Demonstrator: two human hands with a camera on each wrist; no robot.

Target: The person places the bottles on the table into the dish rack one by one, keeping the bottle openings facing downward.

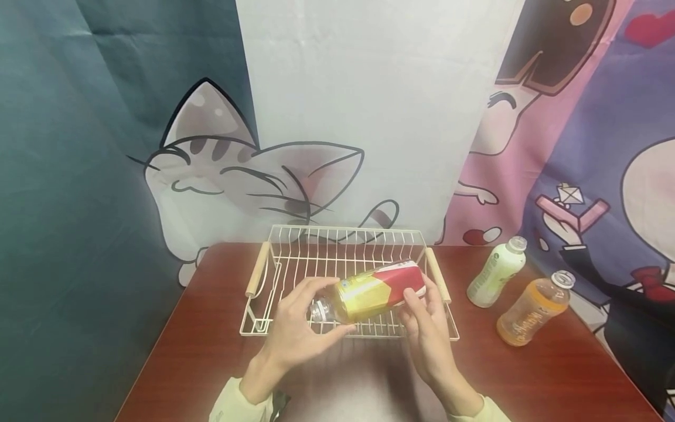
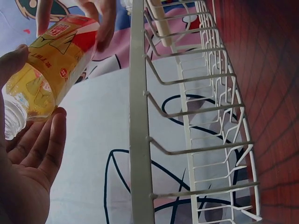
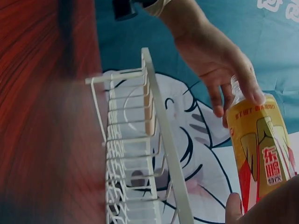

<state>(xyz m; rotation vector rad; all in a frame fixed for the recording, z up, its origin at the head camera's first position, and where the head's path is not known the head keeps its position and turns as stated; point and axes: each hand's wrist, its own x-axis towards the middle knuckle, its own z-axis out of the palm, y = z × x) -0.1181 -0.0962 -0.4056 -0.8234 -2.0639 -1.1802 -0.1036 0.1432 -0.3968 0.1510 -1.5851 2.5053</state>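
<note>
A plastic drink bottle (image 1: 371, 291) with a yellow and red label lies nearly level between both hands, above the front of a white wire dish rack (image 1: 348, 234). Its capless clear neck points left. My left hand (image 1: 297, 328) curves around the neck and shoulder end, thumb and fingers at opposite sides. My right hand (image 1: 429, 334) grips the red base end, the thumb laid along the label. In the left wrist view the bottle (image 2: 58, 58) shows pale yellow through its clear shoulder. The right wrist view has the left thumb against the shoulder of the bottle (image 3: 261, 144).
Right of the rack, a pale green bottle (image 1: 495, 272) and an orange-labelled clear bottle (image 1: 532, 310) stand on the reddish-brown table (image 1: 184, 357). Wooden handles (image 1: 258, 269) sit on the rack's two ends. A printed cartoon curtain (image 1: 379, 117) hangs behind the table.
</note>
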